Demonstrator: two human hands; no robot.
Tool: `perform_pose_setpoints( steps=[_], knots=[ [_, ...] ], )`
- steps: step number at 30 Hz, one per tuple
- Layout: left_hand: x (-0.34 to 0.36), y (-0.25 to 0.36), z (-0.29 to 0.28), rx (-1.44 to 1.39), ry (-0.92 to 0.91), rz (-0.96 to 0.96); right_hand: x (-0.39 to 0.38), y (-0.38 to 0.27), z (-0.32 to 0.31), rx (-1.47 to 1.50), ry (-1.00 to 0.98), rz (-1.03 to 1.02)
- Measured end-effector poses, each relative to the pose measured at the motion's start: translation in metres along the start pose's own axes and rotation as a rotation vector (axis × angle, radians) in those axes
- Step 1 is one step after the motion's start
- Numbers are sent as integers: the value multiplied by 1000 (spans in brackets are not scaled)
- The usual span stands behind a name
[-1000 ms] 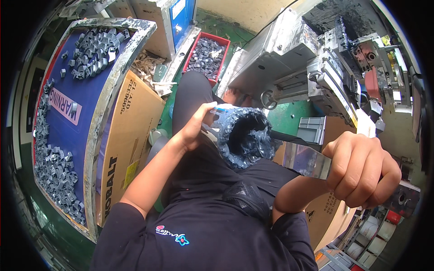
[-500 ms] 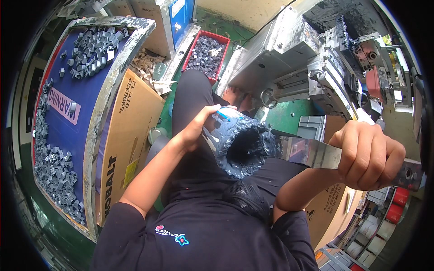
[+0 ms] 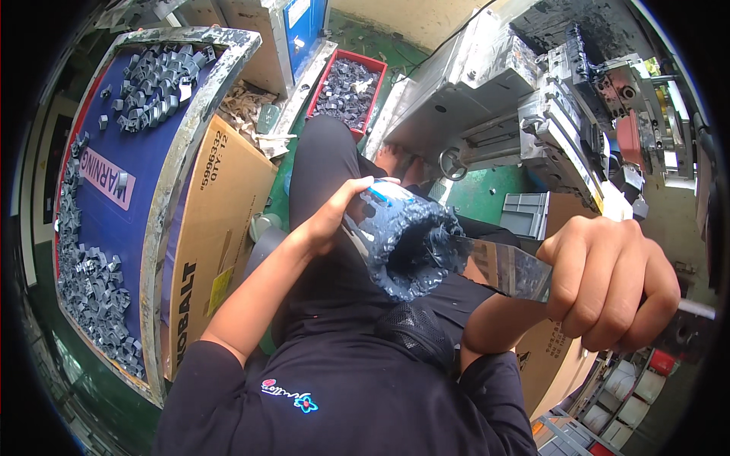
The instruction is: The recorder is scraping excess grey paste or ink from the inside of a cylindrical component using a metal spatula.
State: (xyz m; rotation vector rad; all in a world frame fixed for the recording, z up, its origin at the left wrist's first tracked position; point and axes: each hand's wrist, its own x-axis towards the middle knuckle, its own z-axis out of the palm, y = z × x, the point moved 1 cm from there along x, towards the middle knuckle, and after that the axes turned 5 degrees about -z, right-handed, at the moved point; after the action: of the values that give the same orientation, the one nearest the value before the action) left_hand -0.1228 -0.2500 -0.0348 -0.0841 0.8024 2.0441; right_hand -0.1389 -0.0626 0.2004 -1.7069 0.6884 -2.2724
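Note:
My left hand grips a grey-blue cylinder caked with rough plastic, its open end turned toward me. My right hand is closed around the handle of a wide flat metal blade. The blade's tip reaches into the open end of the cylinder. Both are held above my lap, over my dark trousers and black shirt.
A round blue table with a metal rim carries several small grey plastic parts at my left. A cardboard box stands beside it. A red bin of grey parts lies ahead. A grey machine fills the right.
My right hand has come closer and lower with the blade, whose tip now sits deeper in the cylinder. My left hand has turned the cylinder slightly.

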Motion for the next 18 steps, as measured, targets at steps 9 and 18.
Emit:
perform_pose_setpoints(
  steps=[9, 18],
  knots=[
    [-1, -3, -5, 87, -2, 37, -10, -11, -12, -34, -5, 54],
    [2, -3, -2, 35, 36, 3, -18, -18, -5, -208, 80, 38]
  ],
)
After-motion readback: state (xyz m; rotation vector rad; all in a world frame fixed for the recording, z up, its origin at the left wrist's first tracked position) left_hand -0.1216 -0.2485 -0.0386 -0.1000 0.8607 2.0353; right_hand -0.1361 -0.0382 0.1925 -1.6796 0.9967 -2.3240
